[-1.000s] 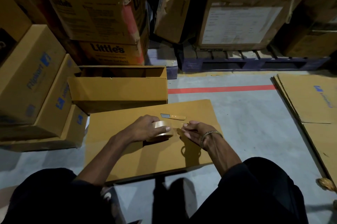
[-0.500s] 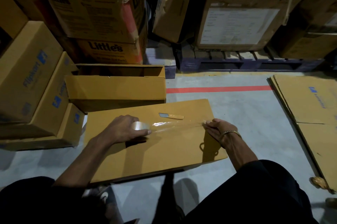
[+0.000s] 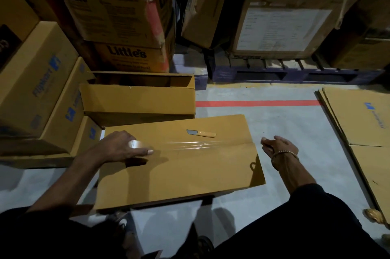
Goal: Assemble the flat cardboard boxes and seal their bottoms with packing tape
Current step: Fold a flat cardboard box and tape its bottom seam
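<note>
A brown cardboard box (image 3: 179,174) lies bottom-up on the floor in front of me, its flaps closed along a centre seam. My left hand (image 3: 120,147) grips a roll of clear packing tape (image 3: 135,144) at the left end of the seam. A shiny strip of tape (image 3: 196,145) runs from the roll rightward along the seam to the box's right edge. My right hand (image 3: 276,145) hovers just past that right edge, fingers loosely curled, holding nothing that I can make out. A yellow-handled utility knife (image 3: 201,133) rests on the box behind the tape.
An assembled open box (image 3: 139,102) stands behind the taped one. Finished boxes (image 3: 38,81) are stacked on the left. Flat cardboard sheets (image 3: 363,123) lie on the floor at right. Pallets with large cartons (image 3: 282,28) line the back, beyond a red floor line (image 3: 257,103).
My left hand has pulled the roll leftward, laying tape along the seam. My right hand has slid right, off the box's edge. The camera has tilted slightly.
</note>
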Tool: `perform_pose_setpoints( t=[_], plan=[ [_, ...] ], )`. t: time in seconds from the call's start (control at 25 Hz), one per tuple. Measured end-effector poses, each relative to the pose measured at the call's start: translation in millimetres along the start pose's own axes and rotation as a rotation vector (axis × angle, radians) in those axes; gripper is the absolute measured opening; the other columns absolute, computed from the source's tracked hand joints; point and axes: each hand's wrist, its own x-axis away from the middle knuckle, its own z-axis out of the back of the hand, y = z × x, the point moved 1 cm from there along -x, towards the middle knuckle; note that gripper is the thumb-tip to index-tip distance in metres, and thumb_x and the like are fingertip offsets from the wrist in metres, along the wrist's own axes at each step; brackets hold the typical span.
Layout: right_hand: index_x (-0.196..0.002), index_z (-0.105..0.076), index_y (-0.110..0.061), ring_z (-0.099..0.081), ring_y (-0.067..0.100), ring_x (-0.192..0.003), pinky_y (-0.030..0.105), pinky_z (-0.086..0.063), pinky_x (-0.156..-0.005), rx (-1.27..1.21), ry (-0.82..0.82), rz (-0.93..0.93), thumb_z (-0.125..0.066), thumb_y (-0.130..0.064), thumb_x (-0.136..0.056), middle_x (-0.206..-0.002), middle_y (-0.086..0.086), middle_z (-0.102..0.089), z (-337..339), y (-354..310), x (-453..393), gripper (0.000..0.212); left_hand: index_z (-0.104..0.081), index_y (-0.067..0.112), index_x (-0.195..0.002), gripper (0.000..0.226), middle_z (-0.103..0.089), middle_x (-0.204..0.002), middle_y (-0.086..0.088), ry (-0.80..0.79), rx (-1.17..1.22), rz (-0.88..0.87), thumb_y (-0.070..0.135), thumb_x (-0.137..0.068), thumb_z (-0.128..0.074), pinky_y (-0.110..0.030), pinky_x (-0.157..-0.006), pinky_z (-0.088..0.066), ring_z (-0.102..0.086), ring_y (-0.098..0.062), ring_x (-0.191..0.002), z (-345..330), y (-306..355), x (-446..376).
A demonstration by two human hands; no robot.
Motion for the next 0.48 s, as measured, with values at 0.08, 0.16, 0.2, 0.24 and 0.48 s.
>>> perform_pose_setpoints(
  t=[0.08, 0.16, 0.2, 0.24, 0.48],
  plan=[
    [-0.128, -0.060, -0.003, -0.078, 0.029, -0.076, 0.045, -0.062, -0.088, -0.038, 0.001, -0.008, -0.079, 0.017, -0.076, -0.100, 0.030, -0.073, -4, 4, 3, 0.059, -0.059, 0.016, -0.058, 0.093, -0.061, -0.053, 0.002, 0.028, -0.035, 0.021, 0.108, -0.051, -0.047, -0.030, -0.053, -0.036, -0.056, -0.015, -0.050, -1, 2, 1],
    [-0.132, -0.059, 0.000, -0.078, 0.030, -0.078, 0.043, -0.064, -0.083, -0.064, 0.015, -0.022, -0.081, 0.015, -0.075, -0.095, 0.028, -0.074, -4, 8, 2, 0.063, -0.056, 0.018, -0.057, 0.092, -0.061, -0.053, 0.000, 0.053, -0.075, 0.033, 0.109, -0.053, -0.043, -0.030, -0.052, -0.036, -0.057, -0.016, -0.050, -3, 2, 2],
    [-0.133, -0.058, 0.002, -0.079, 0.030, -0.077, 0.042, -0.065, -0.077, -0.068, 0.013, -0.024, -0.082, 0.014, -0.074, -0.091, 0.027, -0.075, -4, 10, 1, 0.065, -0.057, 0.016, -0.057, 0.092, -0.063, -0.053, -0.001, 0.062, -0.089, 0.039, 0.108, -0.055, -0.043, -0.030, -0.052, -0.038, -0.059, -0.017, -0.051, -4, 2, 1],
    [-0.134, -0.058, 0.004, -0.079, 0.029, -0.076, 0.041, -0.065, -0.074, -0.072, 0.016, -0.031, -0.083, 0.012, -0.074, -0.086, 0.025, -0.076, -4, 13, 0, 0.065, -0.060, 0.013, -0.058, 0.095, -0.065, -0.054, -0.002, 0.067, -0.105, 0.040, 0.107, -0.057, -0.043, -0.031, -0.052, -0.040, -0.062, -0.018, -0.052, -5, 2, 1],
    [-0.138, -0.054, 0.003, -0.079, 0.027, -0.074, 0.046, -0.063, -0.085, -0.096, 0.027, -0.053, -0.082, 0.011, -0.077, -0.091, 0.027, -0.075, -9, 23, -5, 0.068, -0.068, 0.016, -0.064, 0.083, -0.066, -0.059, 0.003, 0.080, -0.258, 0.042, 0.097, -0.070, -0.051, -0.031, -0.055, -0.046, -0.063, -0.014, -0.058, -10, 2, -2]
  ],
)
